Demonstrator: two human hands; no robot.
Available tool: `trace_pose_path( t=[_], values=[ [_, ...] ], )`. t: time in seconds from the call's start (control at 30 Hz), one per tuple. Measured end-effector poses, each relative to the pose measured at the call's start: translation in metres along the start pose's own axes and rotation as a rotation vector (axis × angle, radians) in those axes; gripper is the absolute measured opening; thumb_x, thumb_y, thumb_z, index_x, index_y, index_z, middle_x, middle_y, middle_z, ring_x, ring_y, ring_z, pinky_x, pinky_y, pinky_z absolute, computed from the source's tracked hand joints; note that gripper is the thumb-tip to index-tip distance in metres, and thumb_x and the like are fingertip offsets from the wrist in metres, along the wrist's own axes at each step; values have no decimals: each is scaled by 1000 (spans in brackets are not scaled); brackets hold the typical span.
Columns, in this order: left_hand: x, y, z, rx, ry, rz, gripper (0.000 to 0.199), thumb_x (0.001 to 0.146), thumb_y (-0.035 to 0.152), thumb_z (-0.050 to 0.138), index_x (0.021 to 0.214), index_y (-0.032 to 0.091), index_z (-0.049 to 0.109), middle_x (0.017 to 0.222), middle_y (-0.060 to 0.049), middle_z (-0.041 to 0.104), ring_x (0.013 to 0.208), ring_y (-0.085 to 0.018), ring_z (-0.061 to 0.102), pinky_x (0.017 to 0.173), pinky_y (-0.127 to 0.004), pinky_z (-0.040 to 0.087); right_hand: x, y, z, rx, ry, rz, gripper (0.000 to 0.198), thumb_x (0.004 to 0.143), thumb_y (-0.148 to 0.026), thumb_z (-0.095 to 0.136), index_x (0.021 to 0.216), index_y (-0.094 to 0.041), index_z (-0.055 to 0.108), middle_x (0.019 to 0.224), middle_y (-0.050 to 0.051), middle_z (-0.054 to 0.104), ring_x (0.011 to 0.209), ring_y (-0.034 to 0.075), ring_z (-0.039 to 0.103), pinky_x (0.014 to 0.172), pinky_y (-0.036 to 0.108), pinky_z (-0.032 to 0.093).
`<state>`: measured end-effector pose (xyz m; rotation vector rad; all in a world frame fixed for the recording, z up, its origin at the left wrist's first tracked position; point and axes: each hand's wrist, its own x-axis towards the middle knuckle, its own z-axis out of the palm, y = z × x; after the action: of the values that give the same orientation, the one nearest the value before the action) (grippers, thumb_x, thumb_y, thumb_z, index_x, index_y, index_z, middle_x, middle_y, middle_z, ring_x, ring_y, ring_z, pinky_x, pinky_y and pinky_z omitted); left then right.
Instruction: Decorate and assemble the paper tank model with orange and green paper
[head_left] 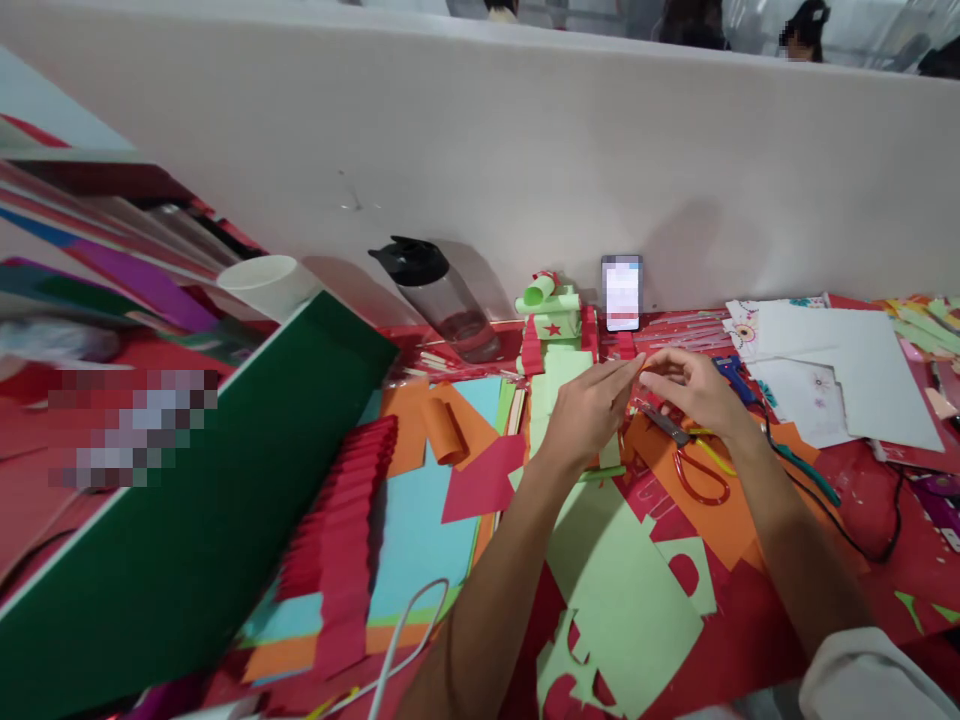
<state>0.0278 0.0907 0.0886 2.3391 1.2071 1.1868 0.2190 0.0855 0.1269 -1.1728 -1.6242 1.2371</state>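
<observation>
My left hand point(589, 410) and my right hand point(694, 390) meet fingertip to fingertip over the middle of the table. A small orange paper piece point(643, 366) shows between them, mostly covered by the fingers. The left fingers are pressed together, and the right fingers are curled in a pinch. Just behind the left hand stands a light green paper model point(556, 325) with a red star and rolled tubes. Scissors with red and yellow handles point(701, 475) lie below the right hand, on orange paper point(724, 520). A cut light green sheet point(622, 580) lies under my forearms.
A phone point(622, 295) leans against the white partition point(450, 130), near a dark-lidded bottle point(442, 300). Left are a green board point(225, 500), pleated red paper point(345, 540) and blue sheets point(420, 530). A blue glue gun point(733, 380) and white papers point(877, 370) lie right.
</observation>
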Motion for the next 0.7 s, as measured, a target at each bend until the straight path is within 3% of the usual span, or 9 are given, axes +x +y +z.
trace_pose_path(
  t=[0.2, 0.37, 0.53, 0.7],
  values=[
    [-1, 1, -2, 18, -40, 107, 66, 92, 6, 50, 155, 26, 54, 146, -9, 68, 130, -24, 67, 111, -40, 55, 7, 11, -3, 47, 54, -46, 31, 83, -45, 76, 99, -20, 67, 95, 5, 72, 89, 21, 69, 71, 31, 59],
    [0, 7, -7, -114, -110, 91, 63, 96, 12, 50, 157, 25, 52, 153, -10, 62, 137, -25, 62, 115, -41, 51, 10, 18, -4, 63, 140, -85, 24, 85, -41, 74, 96, -20, 70, 95, 5, 74, 89, 20, 71, 73, 31, 60],
    [5, 18, -14, -337, -26, -134, 41, 102, 28, 52, 140, 24, 67, 140, -11, 72, 122, -25, 70, 107, -39, 54, 8, 16, -10, 56, 177, -89, 22, 84, -38, 76, 94, -19, 72, 92, 4, 75, 85, 18, 71, 82, 34, 59],
    [9, 20, -16, -524, -50, -292, 32, 98, 38, 64, 124, 20, 71, 119, -11, 78, 101, -22, 74, 89, -32, 57, 2, 5, -12, -18, 24, -80, 22, 84, -32, 75, 102, -21, 66, 92, 2, 73, 87, 18, 71, 81, 33, 56]
  ],
)
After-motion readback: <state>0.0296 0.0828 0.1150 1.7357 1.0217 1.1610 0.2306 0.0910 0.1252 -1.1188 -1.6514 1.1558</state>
